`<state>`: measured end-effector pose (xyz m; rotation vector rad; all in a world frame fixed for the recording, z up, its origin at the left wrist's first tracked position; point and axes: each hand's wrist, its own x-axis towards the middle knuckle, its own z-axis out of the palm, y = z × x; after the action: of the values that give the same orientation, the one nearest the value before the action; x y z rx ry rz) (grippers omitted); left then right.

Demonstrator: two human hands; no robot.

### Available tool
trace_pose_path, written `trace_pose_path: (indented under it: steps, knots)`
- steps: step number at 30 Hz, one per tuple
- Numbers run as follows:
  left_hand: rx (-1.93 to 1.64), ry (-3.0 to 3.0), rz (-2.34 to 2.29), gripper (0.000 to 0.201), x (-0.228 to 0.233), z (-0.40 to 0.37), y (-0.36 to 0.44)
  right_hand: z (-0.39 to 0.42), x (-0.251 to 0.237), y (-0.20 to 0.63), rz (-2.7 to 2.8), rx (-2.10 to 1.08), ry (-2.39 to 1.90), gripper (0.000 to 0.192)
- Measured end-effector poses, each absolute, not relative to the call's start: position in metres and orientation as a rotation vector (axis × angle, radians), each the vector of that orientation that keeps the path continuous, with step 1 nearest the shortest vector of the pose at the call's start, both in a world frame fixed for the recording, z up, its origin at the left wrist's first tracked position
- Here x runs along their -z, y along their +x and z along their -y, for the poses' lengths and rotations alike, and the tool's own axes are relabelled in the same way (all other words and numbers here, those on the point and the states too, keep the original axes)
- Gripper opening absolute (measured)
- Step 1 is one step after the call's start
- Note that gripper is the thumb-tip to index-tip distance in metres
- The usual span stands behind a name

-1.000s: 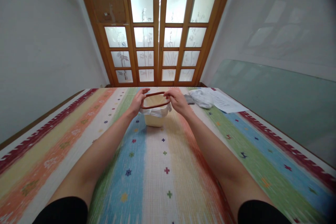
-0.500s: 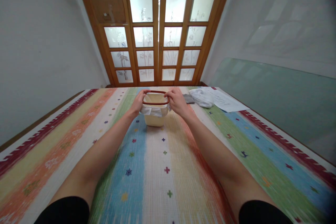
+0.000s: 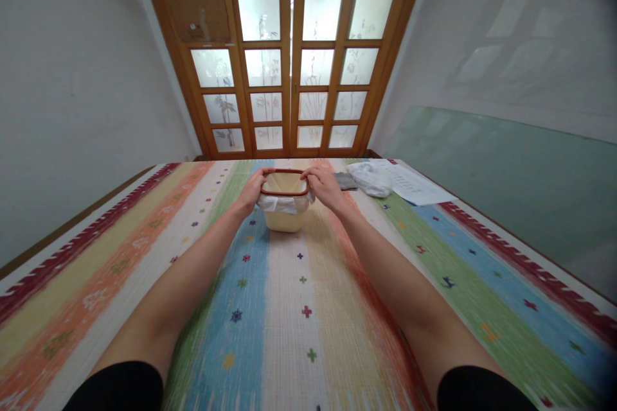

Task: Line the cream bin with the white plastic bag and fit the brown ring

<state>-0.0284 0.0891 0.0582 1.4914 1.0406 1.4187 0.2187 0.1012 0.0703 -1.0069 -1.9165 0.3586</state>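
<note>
A small cream trash bin [image 3: 283,223] stands upright on the striped tablecloth, straight ahead of me. A white plastic bag [image 3: 283,205] lines it and folds over the outside of its top. Across the bin's mouth lies a brown rectangular ring [image 3: 285,193]. My left hand [image 3: 251,192] grips the ring's left side, fingers closed on the edge. On the opposite side my right hand [image 3: 322,183] is closed on the ring too, with its fingertips over the corner. The hands partly hide both ends of the ring, and I cannot tell whether it is fully seated.
To the right of the bin lie a grey flat item [image 3: 346,181], a crumpled white plastic bag [image 3: 371,178] and a printed sheet of paper [image 3: 418,185]. The patterned tablecloth [image 3: 284,295] covers the table. Wooden doors with glass panes [image 3: 291,64] stand beyond its far edge.
The brown ring has moved slightly down onto the lined bin, with both hands still on it. The bin and the things at the right have stayed in place.
</note>
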Motion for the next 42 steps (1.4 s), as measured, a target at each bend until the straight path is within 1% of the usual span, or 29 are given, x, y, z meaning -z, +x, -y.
trace_pose_path:
  steps: [10, 15, 19, 23, 26, 31, 35, 38, 42]
  knots:
    - [-1.382, 1.426, -1.039, 0.052, -0.056, -0.088, -0.03, -0.097, -0.067, 0.21, 1.881, -0.397, -1.054, 0.023]
    - [-1.388, 1.466, -1.08, 0.051, -0.053, -0.088, -0.03, -0.1, -0.06, 0.207, 1.829, -0.479, -1.041, 0.029]
    - [-1.432, 1.457, -1.022, 0.053, -0.049, -0.088, -0.028, -0.107, -0.052, 0.205, 1.768, -0.624, -1.05, 0.033]
    - [-1.461, 1.468, -0.94, 0.05, -0.045, -0.09, -0.027, -0.107, -0.048, 0.2, 1.674, -0.793, -1.059, 0.04]
    - [-1.451, 1.504, -0.93, 0.046, -0.043, -0.09, -0.028, -0.104, -0.045, 0.197, 1.614, -0.858, -1.036, 0.04]
    - [-1.438, 1.68, -1.034, 0.04, -0.048, -0.081, -0.03, -0.103, -0.043, 0.196, 1.604, -0.932, -0.949, 0.04]
    - [-1.471, 1.738, -1.132, 0.037, -0.054, -0.071, -0.032, -0.106, -0.054, 0.201, 1.693, -1.027, -0.965, 0.037]
    - [-1.451, 1.739, -1.218, 0.036, -0.06, -0.071, -0.037, -0.104, -0.07, 0.203, 1.737, -0.973, -1.052, 0.034]
    - [-1.433, 1.798, -1.302, 0.034, -0.073, -0.08, -0.041, -0.097, -0.089, 0.195, 1.866, -0.651, -1.044, 0.032]
